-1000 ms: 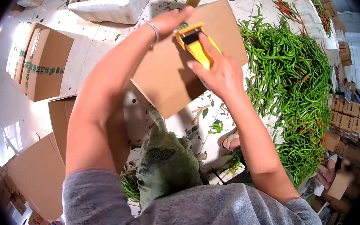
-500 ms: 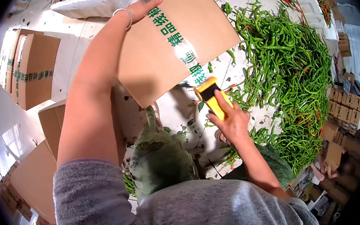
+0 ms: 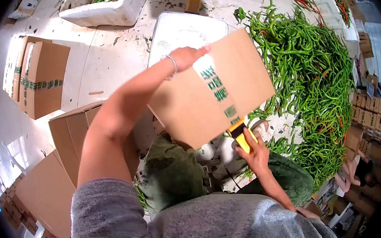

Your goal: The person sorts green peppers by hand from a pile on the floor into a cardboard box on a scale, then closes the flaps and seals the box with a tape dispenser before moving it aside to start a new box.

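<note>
A cardboard box (image 3: 189,105) is tilted over my knees, with a strip of tape (image 3: 217,89) printed in green running down its face. My left hand (image 3: 188,57) lies on the box's far edge, its fingers resting against the cardboard near the tape's upper end. A yellow and black tape dispenser (image 3: 242,137) touches the box's near edge at the tape's lower end. Wrapped round its handle is my right hand (image 3: 256,154).
A scale with a metal platform (image 3: 182,30) stands beyond the box. Green chillies (image 3: 309,61) are heaped at the right. Other cartons (image 3: 46,77) stand at the left, near a white foam box (image 3: 111,12). Another person's arm (image 3: 349,175) shows at the lower right.
The box, my left hand and the dispenser have come nearer to my body and a little right. The dispenser now meets the box's edge. More of the scale shows.
</note>
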Tool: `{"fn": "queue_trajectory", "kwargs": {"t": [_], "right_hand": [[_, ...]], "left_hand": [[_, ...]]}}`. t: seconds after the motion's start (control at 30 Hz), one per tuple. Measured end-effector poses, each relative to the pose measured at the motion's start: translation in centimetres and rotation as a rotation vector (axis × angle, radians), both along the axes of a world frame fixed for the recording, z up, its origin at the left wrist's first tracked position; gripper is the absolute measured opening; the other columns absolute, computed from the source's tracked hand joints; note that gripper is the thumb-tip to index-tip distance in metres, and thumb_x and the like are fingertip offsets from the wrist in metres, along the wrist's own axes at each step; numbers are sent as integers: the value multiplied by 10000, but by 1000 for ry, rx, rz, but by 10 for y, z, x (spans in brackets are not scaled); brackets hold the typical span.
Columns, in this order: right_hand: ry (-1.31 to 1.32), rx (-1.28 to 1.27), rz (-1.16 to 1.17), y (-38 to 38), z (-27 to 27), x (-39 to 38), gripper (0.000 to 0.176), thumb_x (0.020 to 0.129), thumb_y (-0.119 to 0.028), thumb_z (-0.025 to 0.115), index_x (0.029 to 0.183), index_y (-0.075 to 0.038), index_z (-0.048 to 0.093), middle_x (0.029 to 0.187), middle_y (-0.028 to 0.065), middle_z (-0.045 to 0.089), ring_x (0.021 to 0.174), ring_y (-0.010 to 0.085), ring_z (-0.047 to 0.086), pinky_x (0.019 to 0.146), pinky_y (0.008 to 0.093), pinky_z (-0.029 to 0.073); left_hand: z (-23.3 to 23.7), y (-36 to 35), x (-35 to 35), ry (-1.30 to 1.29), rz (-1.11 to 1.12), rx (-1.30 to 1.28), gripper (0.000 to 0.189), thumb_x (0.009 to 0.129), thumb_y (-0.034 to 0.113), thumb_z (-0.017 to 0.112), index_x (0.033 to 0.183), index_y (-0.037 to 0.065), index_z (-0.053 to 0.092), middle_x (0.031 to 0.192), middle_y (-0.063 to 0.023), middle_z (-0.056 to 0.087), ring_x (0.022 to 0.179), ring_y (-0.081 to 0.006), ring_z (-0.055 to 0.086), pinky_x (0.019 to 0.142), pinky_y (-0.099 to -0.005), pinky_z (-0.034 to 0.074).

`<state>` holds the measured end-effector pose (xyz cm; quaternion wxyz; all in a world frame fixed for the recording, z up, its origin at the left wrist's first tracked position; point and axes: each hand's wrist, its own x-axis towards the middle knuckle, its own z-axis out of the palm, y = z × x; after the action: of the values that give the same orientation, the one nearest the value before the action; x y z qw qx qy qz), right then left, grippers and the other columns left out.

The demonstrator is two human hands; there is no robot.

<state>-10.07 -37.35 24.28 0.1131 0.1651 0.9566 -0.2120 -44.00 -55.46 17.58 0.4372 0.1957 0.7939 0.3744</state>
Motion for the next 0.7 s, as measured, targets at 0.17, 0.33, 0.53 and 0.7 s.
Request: {"fn": "queue_trajectory", "kwargs": {"t": [0.17,0.33,0.53,0.7], "right_hand": [[-19,-46,-48,1,13,21,701,648,-299,762,1289,-186,501,828,138,548,713,300,577,668,374,486],[35,4,3,-12,50,-19,700,678,-366,746,1309,-227,477,804,193,540,732,349,588,643,412,489],[14,44,57,-29,90,-94,699,719,-535,635,1330,-257,439,850,244,604,786,378,610,710,439,479],[72,51,59,-59,98,-163,704,717,-573,592,1324,-248,442,908,187,642,870,350,617,753,438,478]], "left_hand": [[-10,20,25,139,-83,-63,800,833,697,255,1088,37,629,1136,-213,578,1087,-374,520,956,-379,375],[22,3,-21,370,27,-340,662,860,625,315,1094,94,634,1109,-169,603,1066,-307,553,911,-418,410],[91,-58,-8,854,444,73,491,863,421,489,1235,102,521,1091,-169,611,1033,-326,564,913,-371,422],[111,-69,106,1122,240,167,670,787,335,624,1323,15,379,1343,-195,396,1270,-333,346,1062,-412,248]]}}
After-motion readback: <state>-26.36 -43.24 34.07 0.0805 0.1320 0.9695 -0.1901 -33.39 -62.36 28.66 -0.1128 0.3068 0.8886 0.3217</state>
